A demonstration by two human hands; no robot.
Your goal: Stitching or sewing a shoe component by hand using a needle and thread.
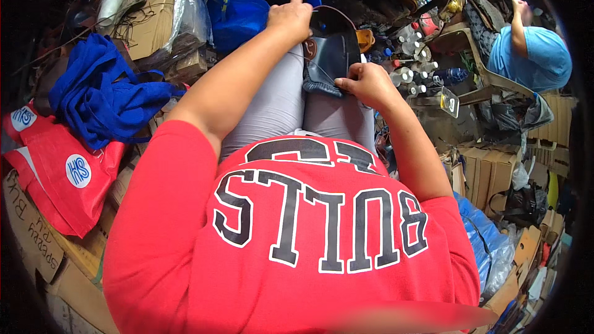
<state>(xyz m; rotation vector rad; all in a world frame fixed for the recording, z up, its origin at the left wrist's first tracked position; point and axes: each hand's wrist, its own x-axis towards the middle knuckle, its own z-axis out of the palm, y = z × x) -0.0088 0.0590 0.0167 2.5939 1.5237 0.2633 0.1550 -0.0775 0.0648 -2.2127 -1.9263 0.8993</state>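
Observation:
A dark leather piece point(334, 55) with a gathered, ridged lower edge and a brown round patch lies across my grey-trousered thighs. It looks like part of a shoe or boot, but its exact kind cannot be told. My right hand point(371, 85) pinches its lower right edge between thumb and fingers. Beyond its upper left side, my left hand point(289, 20) is closed with the fingertips turned away, so what it grips is hidden. A thin brown edge or cord arcs from beside that hand over the leather. Just past the left hand stands an open blue bag point(229, 18).
Blue cloth point(105, 89) and a red bag point(77, 179) lie on cardboard to my left. Several small bottles point(411, 77) crowd the right, near an orange object point(365, 39). Farther right, a person in a blue shirt point(535, 59) sits. Stacked cardboard point(486, 170) and blue plastic point(476, 226) lie nearer.

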